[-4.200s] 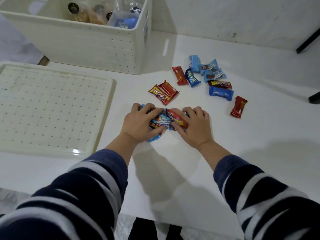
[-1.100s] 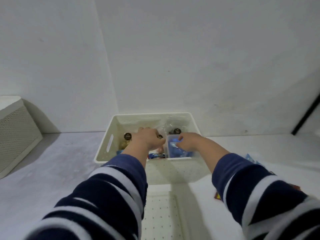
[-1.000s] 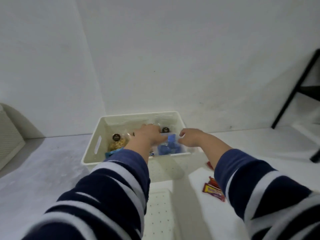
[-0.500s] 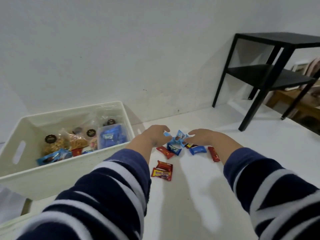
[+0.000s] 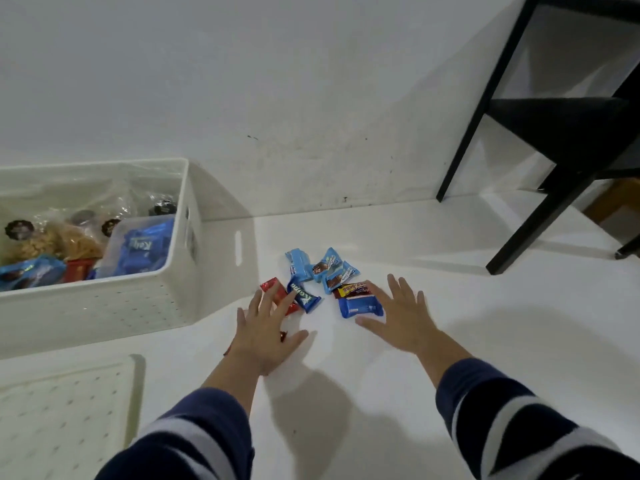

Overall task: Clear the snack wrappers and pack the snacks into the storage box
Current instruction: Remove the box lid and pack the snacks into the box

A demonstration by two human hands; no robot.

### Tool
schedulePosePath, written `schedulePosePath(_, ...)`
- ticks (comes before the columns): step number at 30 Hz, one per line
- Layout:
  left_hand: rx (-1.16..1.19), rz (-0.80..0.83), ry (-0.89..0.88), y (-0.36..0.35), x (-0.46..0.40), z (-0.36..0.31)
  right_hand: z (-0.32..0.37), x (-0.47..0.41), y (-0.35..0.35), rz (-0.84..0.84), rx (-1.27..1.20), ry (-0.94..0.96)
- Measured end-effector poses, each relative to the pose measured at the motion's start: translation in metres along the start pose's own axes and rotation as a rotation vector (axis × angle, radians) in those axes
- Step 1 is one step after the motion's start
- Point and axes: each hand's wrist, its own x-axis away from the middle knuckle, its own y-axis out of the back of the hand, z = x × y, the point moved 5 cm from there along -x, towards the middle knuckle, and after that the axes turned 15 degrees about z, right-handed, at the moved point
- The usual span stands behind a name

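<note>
Several small wrapped snacks lie in a cluster on the white table: a red bar, a dark blue bar, light blue packs, a yellow-and-brown bar and a blue pack. My left hand is spread flat on the cluster's left side, with its fingers over the red bar and more red wrappers half hidden under the palm. On the right side my right hand is spread flat, fingers touching the blue pack. The white storage box at the left holds bagged snacks and blue packs.
The box's perforated white lid lies flat at the lower left. A black metal shelf frame stands at the right, one leg on the table surface. A white wall closes off the back.
Both hands came out of the storage box with nothing in them and swung right to the loose snacks. They now lie flat and spread on either side of the cluster.
</note>
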Motion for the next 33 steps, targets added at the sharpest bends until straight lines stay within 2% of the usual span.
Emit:
schedulePosePath(4, -0.186, -0.103, 0.067, -0.015, -0.012, -0.001, -0.001, -0.022, -0.023, -0.125, 0.123, 0.104)
schedulePosePath(7, -0.157, -0.211, 0.037, -0.005, -0.027, -0.002, 0.014, -0.039, -0.016, -0.210, 0.156, 0.203)
schedulePosePath(11, -0.133, -0.227, -0.031, 0.014, -0.050, -0.002, 0.039, -0.060, 0.007, -0.341, 0.234, 0.389)
schedulePosePath(17, -0.284, -0.053, -0.078, 0.022, -0.073, -0.001, 0.046, -0.090, 0.012, -0.223, 0.275, 0.459)
schedulePosePath(21, -0.236, -0.061, -0.058, 0.021, -0.067, -0.004, 0.045, -0.088, 0.012, -0.218, 0.193, 0.469)
schedulePosePath(29, -0.325, 0.114, -0.009, 0.023, -0.038, 0.008, 0.034, -0.070, 0.017, -0.039, 0.255, 0.396)
schedulePosePath(31, -0.348, 0.052, -0.022, 0.008, -0.029, 0.013, 0.025, -0.060, 0.005, -0.110, 0.254, 0.401)
schedulePosePath(33, -0.357, -0.151, -0.044, -0.005, -0.018, 0.013, 0.021, -0.050, -0.009, -0.281, 0.254, 0.411)
